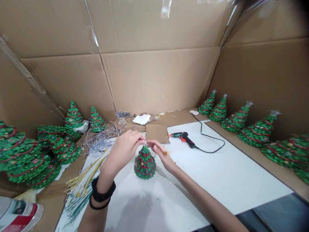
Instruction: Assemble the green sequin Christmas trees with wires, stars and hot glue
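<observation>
A small green Christmas tree [145, 165] with red garland stands upright on the white board in front of me. My left hand [129, 145] reaches over its top from the left, fingertips pinched together. My right hand [161, 153] meets it from the right, its fingers closed at the tip of the tree. Something small and pale shows between the fingertips, too hidden to name. A thin tan stick-like piece [166, 153] lies against my right hand, partly covered by it.
A black glue gun [183, 138] with orange tip lies right, its cord trailing behind. Star-topped trees [242, 118] line the right side; more trees [65, 146] crowd the left. Tangled wire [102, 139], yellow and white strands [88, 176] and a plastic jar [18, 215] are left. Cardboard walls [158, 78] surround the board.
</observation>
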Available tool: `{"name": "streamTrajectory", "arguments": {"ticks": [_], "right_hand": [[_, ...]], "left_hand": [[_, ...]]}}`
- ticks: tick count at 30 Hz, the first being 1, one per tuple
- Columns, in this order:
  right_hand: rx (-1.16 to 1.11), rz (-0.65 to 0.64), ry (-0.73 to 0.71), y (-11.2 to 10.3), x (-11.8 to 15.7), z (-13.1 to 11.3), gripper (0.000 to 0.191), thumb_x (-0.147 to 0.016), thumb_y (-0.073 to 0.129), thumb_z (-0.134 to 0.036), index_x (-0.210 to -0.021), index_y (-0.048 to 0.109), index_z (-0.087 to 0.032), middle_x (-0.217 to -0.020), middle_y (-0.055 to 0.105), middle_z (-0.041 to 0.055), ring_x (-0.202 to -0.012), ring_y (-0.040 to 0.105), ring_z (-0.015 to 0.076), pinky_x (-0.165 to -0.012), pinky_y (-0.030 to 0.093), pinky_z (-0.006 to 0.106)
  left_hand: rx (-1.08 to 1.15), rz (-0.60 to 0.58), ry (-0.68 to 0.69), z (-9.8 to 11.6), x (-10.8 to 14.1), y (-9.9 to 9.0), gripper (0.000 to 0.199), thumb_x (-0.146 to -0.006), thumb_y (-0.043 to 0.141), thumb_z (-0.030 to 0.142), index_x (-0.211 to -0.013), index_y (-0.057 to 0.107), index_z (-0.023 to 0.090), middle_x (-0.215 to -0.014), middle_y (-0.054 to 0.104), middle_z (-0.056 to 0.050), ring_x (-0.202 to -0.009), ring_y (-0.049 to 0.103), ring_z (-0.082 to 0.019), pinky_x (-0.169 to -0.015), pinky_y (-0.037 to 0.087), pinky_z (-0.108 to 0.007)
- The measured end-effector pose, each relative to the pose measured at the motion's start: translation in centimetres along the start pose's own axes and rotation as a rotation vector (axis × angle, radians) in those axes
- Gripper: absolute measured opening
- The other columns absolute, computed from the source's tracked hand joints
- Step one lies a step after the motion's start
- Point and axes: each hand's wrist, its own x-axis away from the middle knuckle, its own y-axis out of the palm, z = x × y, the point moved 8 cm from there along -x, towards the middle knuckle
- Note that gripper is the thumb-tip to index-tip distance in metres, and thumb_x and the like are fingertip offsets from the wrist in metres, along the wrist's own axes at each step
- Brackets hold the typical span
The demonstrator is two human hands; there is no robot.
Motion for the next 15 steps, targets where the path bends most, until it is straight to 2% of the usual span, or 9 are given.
{"name": "streamTrajectory", "arguments": {"ticks": [3,6,11,15], "right_hand": [[-0.138,0.118,0.078,-0.4,-1.1,-0.5,0.039,-0.091,0.039,-0.053,-0.099,0.059,-0.021,-0.084,0.063,0.0030,-0.080,0.055,0.0173,-0.073,0.042,0.029],[-0.144,0.149,0.088,0.4,-2.3,-1.7,0.040,-0.090,0.038,-0.053,-0.095,0.060,-0.020,-0.074,0.059,0.0009,-0.067,0.049,0.0151,-0.062,0.040,0.027],[-0.116,0.176,0.022,1.9,-3.1,-3.7,0.036,-0.089,0.042,-0.050,-0.086,0.061,-0.020,-0.076,0.059,0.0006,-0.074,0.053,0.0157,-0.069,0.042,0.026],[-0.189,0.169,-0.021,2.8,-2.7,-3.9,0.036,-0.092,0.037,-0.047,-0.083,0.059,-0.019,-0.062,0.058,-0.0013,-0.065,0.055,0.0153,-0.071,0.043,0.028]], "left_hand": [[0.030,-0.003,0.002,-0.3,0.0,0.1,0.021,-0.093,0.042,0.023,-0.088,0.063,0.021,-0.088,0.064,-0.001,-0.086,0.055,-0.018,-0.076,0.040,-0.030],[0.046,0.001,0.016,-0.3,0.0,0.1,0.022,-0.094,0.042,0.026,-0.088,0.062,0.021,-0.088,0.064,-0.001,-0.087,0.054,-0.019,-0.075,0.040,-0.030],[0.078,0.018,0.053,-0.2,-0.2,-0.2,0.020,-0.093,0.045,0.024,-0.083,0.062,0.019,-0.085,0.063,-0.001,-0.086,0.053,-0.018,-0.075,0.040,-0.029],[0.085,0.018,0.090,-0.3,-0.3,-0.2,0.024,-0.092,0.046,0.025,-0.075,0.062,0.019,-0.078,0.059,-0.001,-0.082,0.052,-0.017,-0.072,0.039,-0.028]]}}
